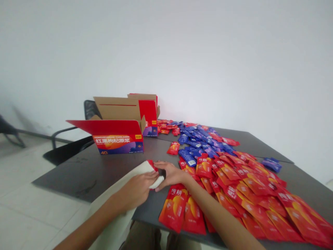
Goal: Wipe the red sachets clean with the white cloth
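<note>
My left hand point(138, 189) presses a long white cloth point(110, 205) with its fingers closed; the cloth trails down over the table's front edge. Facing it, my right hand point(169, 173) curls its fingers round the cloth's end and a red pouch point(151, 163). Only a red corner of that pouch shows, the rest being covered by cloth and fingers. Beneath and beside my right forearm lie red pouches point(173, 207) with orange fruit printed on them, overlapping in a wide heap. Blue pouches point(196, 137) are piled farther back, with some red ones among them.
An open red and blue carton point(119, 143) stands on the dark table point(109, 170) at the left, flaps raised. Behind it is a second open carton point(148, 118). A black chair point(65, 146) is beyond the left table edge. A white wall rises behind.
</note>
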Action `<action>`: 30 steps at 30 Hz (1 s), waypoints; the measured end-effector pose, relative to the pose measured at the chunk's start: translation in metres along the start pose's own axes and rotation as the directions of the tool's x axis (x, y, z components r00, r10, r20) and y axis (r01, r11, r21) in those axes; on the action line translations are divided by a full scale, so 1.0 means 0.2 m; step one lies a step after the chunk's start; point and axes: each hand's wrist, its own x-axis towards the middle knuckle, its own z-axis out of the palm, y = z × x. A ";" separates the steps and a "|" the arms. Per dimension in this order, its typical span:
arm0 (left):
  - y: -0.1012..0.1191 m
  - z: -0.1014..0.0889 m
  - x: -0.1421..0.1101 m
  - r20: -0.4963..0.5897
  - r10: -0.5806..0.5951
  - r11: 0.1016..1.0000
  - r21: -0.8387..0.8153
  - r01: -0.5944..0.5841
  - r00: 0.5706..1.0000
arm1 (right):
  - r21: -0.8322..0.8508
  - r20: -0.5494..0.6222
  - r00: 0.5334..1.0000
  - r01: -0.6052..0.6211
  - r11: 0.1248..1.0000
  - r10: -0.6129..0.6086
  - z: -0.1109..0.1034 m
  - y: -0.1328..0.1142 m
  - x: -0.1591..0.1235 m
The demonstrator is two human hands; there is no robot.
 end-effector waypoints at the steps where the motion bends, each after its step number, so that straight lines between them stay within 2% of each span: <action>1: 0.00 0.00 -0.01 -0.002 0.016 1.000 -0.010 -0.016 1.000 | -0.003 0.002 1.000 -0.012 1.000 0.012 0.00 0.00 0.00; 4: -0.07 -0.02 0.03 0.027 -0.081 0.994 0.071 0.079 0.996 | 0.008 0.000 1.000 0.017 1.000 -0.017 -0.01 -0.02 0.00; 5: -0.10 -0.02 0.05 0.029 -0.153 0.982 0.116 0.149 0.988 | 0.015 0.000 0.999 0.039 0.999 -0.039 -0.02 -0.03 0.00; 8: -0.13 -0.03 0.08 0.024 -0.219 0.964 0.160 0.213 0.975 | 0.033 0.018 0.998 0.056 0.998 -0.057 -0.03 -0.04 -0.01; 10: -0.09 -0.01 0.05 0.007 -0.159 0.981 0.117 0.157 0.987 | 0.033 0.028 1.000 -0.004 0.999 0.003 -0.02 -0.03 -0.01; 12: -0.02 0.00 0.01 -0.004 -0.050 0.998 0.049 0.051 0.999 | 0.025 0.026 0.998 -0.050 0.998 0.049 -0.01 -0.01 -0.01; 14: 0.01 0.01 -0.02 -0.007 0.017 1.000 0.003 -0.017 1.000 | 0.016 0.014 0.999 -0.039 0.999 0.038 0.00 0.01 0.00; 16: -0.02 0.01 0.00 -0.009 -0.018 1.000 0.017 0.019 1.000 | 0.014 -0.005 1.000 0.016 1.000 -0.016 0.00 0.01 0.00; 19: -0.10 -0.01 0.07 0.005 -0.169 0.980 0.107 0.168 0.986 | 0.023 -0.015 0.997 0.070 0.997 -0.069 -0.01 -0.02 0.00; 21: -0.12 -0.02 0.09 0.005 -0.238 0.961 0.143 0.235 0.971 | 0.026 0.001 0.997 0.079 0.997 -0.079 -0.02 -0.03 0.00; 23: -0.09 -0.02 0.07 -0.001 -0.208 0.971 0.123 0.207 0.978 | 0.027 0.014 0.999 0.049 0.998 -0.050 -0.02 -0.03 0.00; 27: 0.01 0.00 -0.02 0.009 0.006 1.000 -0.001 -0.006 1.000 | 0.012 0.017 0.999 -0.040 0.999 0.040 -0.01 -0.01 0.00; 28: 0.01 -0.01 -0.02 0.010 0.012 1.000 -0.008 -0.012 1.000 | 0.008 0.017 0.999 -0.050 0.999 0.050 -0.01 -0.01 0.00; 30: -0.03 -0.02 0.01 0.010 -0.076 0.996 0.037 0.076 0.997 | 0.007 0.020 0.999 -0.032 0.999 0.032 -0.02 -0.02 0.00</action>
